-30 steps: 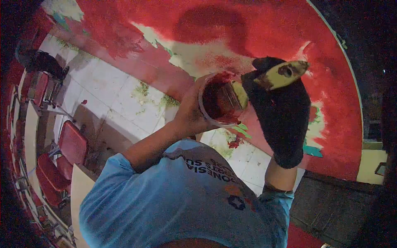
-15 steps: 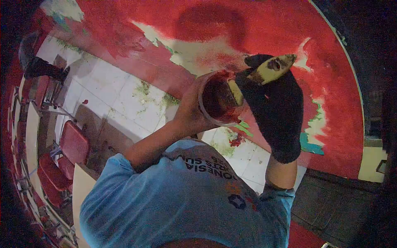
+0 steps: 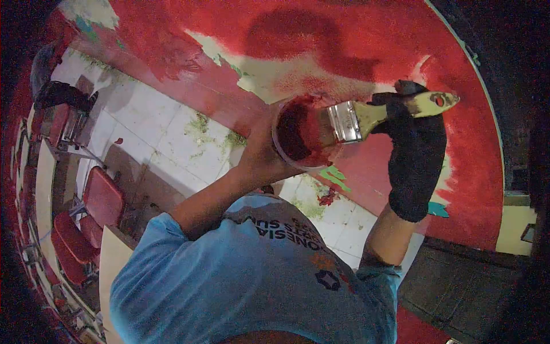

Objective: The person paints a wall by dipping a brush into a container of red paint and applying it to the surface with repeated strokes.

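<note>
In the head view my bare left hand is wrapped round a clear plastic cup with dark red paint inside. My right hand, in a black glove, grips the pale yellow-green handle of a flat paintbrush. The brush lies nearly level, its metal band by the cup's right rim. Its bristles reach over the mouth of the cup, their tips against or just inside the red-smeared wall. Beyond both hands stands a wall painted red, with pale unpainted patches and bits of green.
Red chairs with light desk tops stand on the left. White floor tiles carry green and red stains. A person's dark-clad leg shows at the far left. On the lower right is a dark panel-like surface.
My right hand has moved to the right, drawing the brush up out of the cup and tipping it level, so its metal band now shows. My left hand and the cup stay almost still.
</note>
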A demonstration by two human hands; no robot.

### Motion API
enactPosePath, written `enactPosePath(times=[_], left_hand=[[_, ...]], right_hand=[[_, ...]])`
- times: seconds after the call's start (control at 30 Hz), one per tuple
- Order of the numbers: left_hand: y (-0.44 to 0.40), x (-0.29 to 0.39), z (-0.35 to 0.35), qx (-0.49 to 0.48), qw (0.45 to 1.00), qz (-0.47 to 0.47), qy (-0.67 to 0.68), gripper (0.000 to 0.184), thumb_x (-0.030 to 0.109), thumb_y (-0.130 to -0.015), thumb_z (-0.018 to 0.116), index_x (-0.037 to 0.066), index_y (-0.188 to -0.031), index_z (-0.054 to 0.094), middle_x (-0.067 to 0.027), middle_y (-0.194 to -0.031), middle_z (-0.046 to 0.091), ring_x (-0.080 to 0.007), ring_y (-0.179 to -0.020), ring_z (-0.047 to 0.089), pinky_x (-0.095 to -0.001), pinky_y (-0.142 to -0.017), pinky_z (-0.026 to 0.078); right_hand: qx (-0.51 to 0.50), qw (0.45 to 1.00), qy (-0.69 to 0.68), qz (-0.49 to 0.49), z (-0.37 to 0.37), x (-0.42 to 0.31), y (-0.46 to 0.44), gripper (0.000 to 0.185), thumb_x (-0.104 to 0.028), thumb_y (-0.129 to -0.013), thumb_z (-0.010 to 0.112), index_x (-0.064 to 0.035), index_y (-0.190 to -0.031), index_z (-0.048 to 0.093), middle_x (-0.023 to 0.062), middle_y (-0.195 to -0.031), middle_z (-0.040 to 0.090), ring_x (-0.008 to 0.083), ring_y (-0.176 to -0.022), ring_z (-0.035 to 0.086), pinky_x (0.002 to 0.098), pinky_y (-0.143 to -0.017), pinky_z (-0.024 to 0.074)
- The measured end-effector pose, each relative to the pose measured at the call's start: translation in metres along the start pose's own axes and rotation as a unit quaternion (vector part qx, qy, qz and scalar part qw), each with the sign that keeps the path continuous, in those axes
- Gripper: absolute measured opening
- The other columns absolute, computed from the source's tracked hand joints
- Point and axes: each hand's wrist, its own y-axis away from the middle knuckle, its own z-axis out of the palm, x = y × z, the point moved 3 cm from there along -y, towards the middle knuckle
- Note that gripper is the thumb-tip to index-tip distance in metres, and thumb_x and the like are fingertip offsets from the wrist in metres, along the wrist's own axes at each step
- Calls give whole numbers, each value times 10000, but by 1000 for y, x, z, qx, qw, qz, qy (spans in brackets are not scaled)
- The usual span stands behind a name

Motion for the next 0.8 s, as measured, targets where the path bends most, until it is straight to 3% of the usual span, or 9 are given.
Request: enactPosePath(times=[0.07, 0.3, 0.4, 0.47, 0.53, 0.6, 0.7, 0.77, 0.8], left_hand=[[-2, -1, 2, 10, 997, -2, 71, 853, 239, -454, 826, 4, -1140, 376, -129, -1109, 466, -219, -1014, 472, -315, -882, 373], [-4, 3, 1, -30, 997, -56, 41, 898, 157, -433, 828, 22, -1172, 335, -119, -1167, 429, -209, -1082, 428, -339, -938, 334], [-6, 4, 4, -30, 998, -26, 42, 900, 154, -428, 829, 24, -1171, 338, -119, -1161, 432, -207, -1079, 429, -338, -935, 337], [-4, 5, 3, -33, 998, -26, 41, 904, 143, -436, 825, 21, -1179, 324, -124, -1169, 425, -211, -1081, 429, -346, -932, 341], [-2, 2, 7, -26, 999, -12, 36, 908, 137, -439, 823, 20, -1184, 317, -126, -1176, 418, -214, -1085, 426, -350, -931, 342], [-2, 2, 9, -18, 999, 2, 30, 911, 132, -441, 821, 20, -1188, 310, -127, -1183, 411, -217, -1088, 423, -355, -930, 343], [-1, 5, 9, 4, 995, -37, 89, 871, 232, -457, 822, -3, -1152, 354, -128, -1089, 472, -221, -1020, 470, -308, -886, 364], [1, 0, 8, -5, 968, -156, 194, 871, 234, -473, 817, -3, -1164, 341, -132, -1113, 460, -225, -1034, 465, -309, -893, 359], [1, 0, 8, -4, 968, -156, 194, 871, 234, -473, 817, -3, -1164, 341, -132, -1113, 460, -225, -1034, 465, -309, -893, 359]], right_hand=[[15, 1000, 10, 0, -3, 2, 0, 187, -56, -756, 564, 0, -925, 509, 96, -795, 597, 148, -677, 578, 252, -589, 465], [23, 998, -62, 23, -4, 2, 2, 202, -88, -745, 592, -2, -913, 521, 84, -784, 595, 138, -674, 574, 243, -586, 461], [-2, 997, 74, 34, 2, -4, 4, 222, -137, -719, 628, -28, -894, 546, 71, -792, 600, 142, -682, 581, 254, -600, 461], [-38, 973, 222, -52, 11, -13, 7, 246, -184, -693, 654, -57, -885, 565, 66, -799, 605, 160, -696, 593, 272, -613, 465], [-33, 984, 161, -74, 15, -11, 8, 265, -193, -683, 657, -66, -897, 564, 69, -814, 608, 180, -716, 601, 289, -630, 467], [-91, 946, 260, -172, 20, -18, 8, 259, -185, -689, 646, -66, -905, 564, 77, -828, 608, 190, -734, 603, 294, -644, 470], [-90, 978, 142, -121, 25, -7, 7, 267, -177, -688, 642, -66, -918, 564, 83, -850, 609, 198, -753, 604, 299, -663, 472], [-95, 976, 156, -116, 27, -7, 7, 288, -191, -686, 644, -68, -934, 562, 88, -860, 608, 200, -760, 605, 297, -666, 473], [-99, 974, 170, -112, 27, -7, 8, 309, -205, -685, 646, -71, -950, 561, 93, -871, 607, 202, -766, 605, 294, -669, 474]])
